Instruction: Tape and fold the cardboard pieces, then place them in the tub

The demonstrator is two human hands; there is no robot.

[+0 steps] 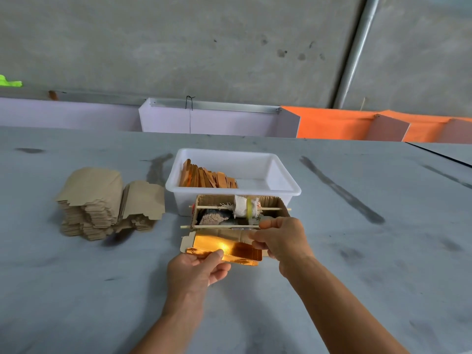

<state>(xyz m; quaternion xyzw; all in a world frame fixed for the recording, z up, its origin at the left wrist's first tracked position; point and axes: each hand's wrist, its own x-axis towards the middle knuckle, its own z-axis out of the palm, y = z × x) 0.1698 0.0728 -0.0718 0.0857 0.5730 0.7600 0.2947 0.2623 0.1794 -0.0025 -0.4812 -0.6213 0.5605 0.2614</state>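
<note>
1. Head view: a white tub [281,175] stands on the grey worktop [357,251], and it serves here as the landmark.
2. Inside the tub, against its left part, a row of folded gold-faced cardboard pieces [208,178] leans on edge; the right part of the tub floor is bare.
3. Touching the near wall of the tub sits a small open cardboard box [277,204] with two thin wooden sticks [212,227] run through it from side to side.
4. The far stick carries a white roll of tape [244,206] with a yellow band around it; what lies in the bottom of the box is too unclear to name.
5. Left of the tub, well apart from it, lie two stacks of flat brown cardboard blanks [102,200], side by side.
6. Nearer than the tub, just in front of the small box, a gold-faced cardboard piece [224,247] is held above the worktop, shiny side up.
7. The left hand [196,272] pinches the near edge of that piece, thumb on top.
8. The right hand [278,241] grips the piece's right end with curled fingers, its thumb close to the near stick.
</note>
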